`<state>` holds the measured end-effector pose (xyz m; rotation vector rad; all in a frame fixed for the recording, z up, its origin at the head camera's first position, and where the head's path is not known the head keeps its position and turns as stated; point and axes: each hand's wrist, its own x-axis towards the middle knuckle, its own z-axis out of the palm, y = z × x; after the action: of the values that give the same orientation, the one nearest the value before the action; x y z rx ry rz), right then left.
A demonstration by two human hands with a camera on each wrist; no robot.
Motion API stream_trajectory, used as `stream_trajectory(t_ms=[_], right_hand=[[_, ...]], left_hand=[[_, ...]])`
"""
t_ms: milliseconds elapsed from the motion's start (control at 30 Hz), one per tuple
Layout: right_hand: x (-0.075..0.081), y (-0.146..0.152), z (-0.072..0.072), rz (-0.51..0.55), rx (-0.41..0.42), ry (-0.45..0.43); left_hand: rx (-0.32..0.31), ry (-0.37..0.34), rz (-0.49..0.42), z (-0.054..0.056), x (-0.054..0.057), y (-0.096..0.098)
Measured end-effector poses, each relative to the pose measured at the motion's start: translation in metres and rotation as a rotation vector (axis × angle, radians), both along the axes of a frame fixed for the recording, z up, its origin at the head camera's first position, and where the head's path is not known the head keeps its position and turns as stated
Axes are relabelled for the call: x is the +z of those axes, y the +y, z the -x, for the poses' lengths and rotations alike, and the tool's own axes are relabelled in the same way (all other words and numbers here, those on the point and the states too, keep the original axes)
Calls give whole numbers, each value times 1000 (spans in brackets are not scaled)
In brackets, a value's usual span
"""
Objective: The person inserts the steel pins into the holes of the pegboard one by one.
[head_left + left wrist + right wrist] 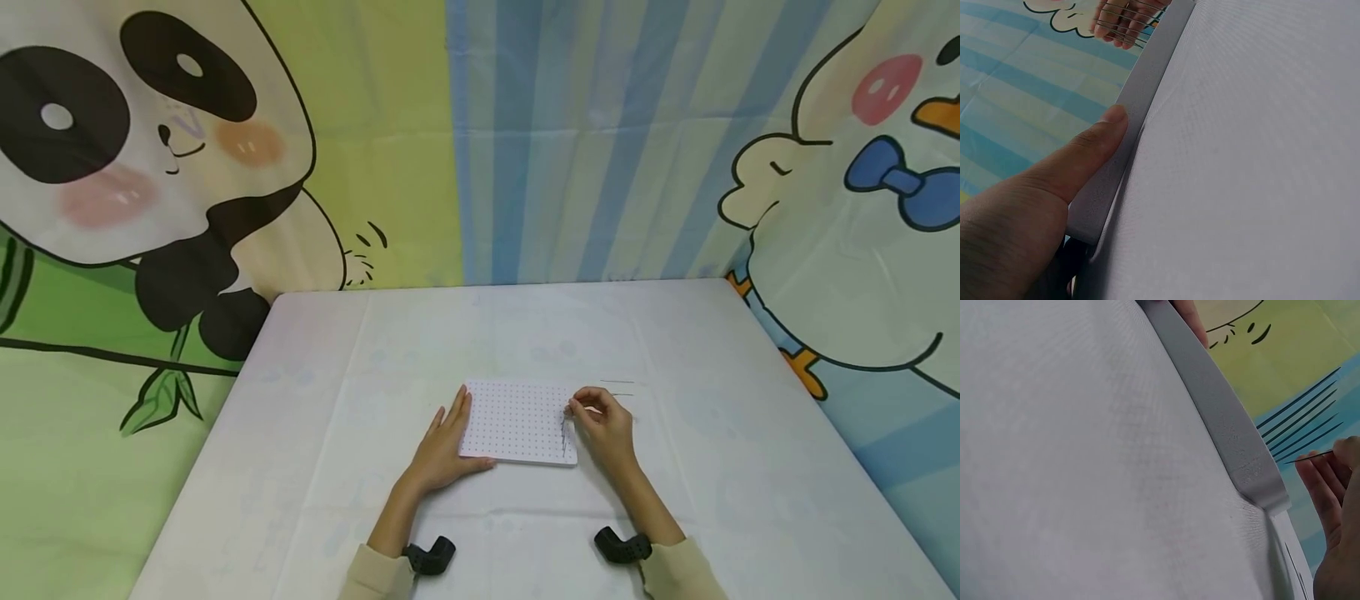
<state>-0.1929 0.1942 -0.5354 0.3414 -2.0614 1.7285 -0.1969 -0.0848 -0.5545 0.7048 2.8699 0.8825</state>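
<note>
A white board (510, 423) with a grid of small holes lies flat on the table. My left hand (444, 450) rests against its left side with fingers straight, the thumb lying along the near edge. Several thin dark pins (1297, 403) stand upright in a row near the board's right edge. Between thumb and fingertips, my right hand (607, 429) pinches another thin pin (1307, 457), held beside that row with its tip close over the board. The far fingers of the right hand also show behind the pins in the left wrist view.
Loose thin pins (618, 382) lie on the white-covered table (375, 358), just beyond and right of the board. A cloth backdrop (562, 142) with cartoon animals rises behind and at both sides. Each wrist wears a black camera mount (430, 557).
</note>
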Motion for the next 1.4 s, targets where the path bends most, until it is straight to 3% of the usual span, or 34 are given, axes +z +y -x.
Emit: stream_trajectory(t_ms=[200, 500, 867, 1200, 1400], right_hand=[[8, -4, -4, -101, 4, 67], [-21, 3, 8, -195, 13, 80], [-18, 5, 8, -436, -64, 154], [-21, 6, 9, -399, -34, 155], [8, -3, -6, -362, 11, 160]], left_hand=[[2, -7, -8, 0, 0, 0], [1, -7, -2, 0, -2, 0], [-6, 10, -17, 0, -4, -1], [-1, -4, -14, -1, -3, -2], [-2, 0, -6, -1, -4, 0]])
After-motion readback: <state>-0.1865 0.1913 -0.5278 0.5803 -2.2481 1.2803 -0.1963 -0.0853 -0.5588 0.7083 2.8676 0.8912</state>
